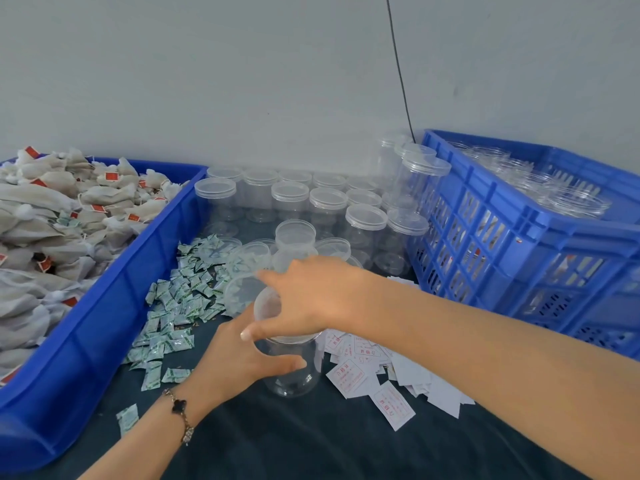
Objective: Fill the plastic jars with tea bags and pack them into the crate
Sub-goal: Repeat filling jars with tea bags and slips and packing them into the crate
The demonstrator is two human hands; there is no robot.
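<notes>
At far left, a blue tray (104, 327) heaped with tea bags (52, 216). Beside it on the dark worktop (311, 438), a scatter of small green-and-white sachets (173, 306). Left hand (239, 362), bracelet (181, 415) at the wrist, reaches in from below, fingers and thumb curled round the body of an upright clear jar (291, 372), seemingly empty. Right hand (311, 296), forearm crossing from the lower right, fingers arched downward over the jar's lid (273, 317), gripping its rim. Behind, rows of lidded empty jars (329, 202). White slips with red print (374, 372) lie right of the held jar. At far right, blue crate (502, 244) holding more clear jars.
</notes>
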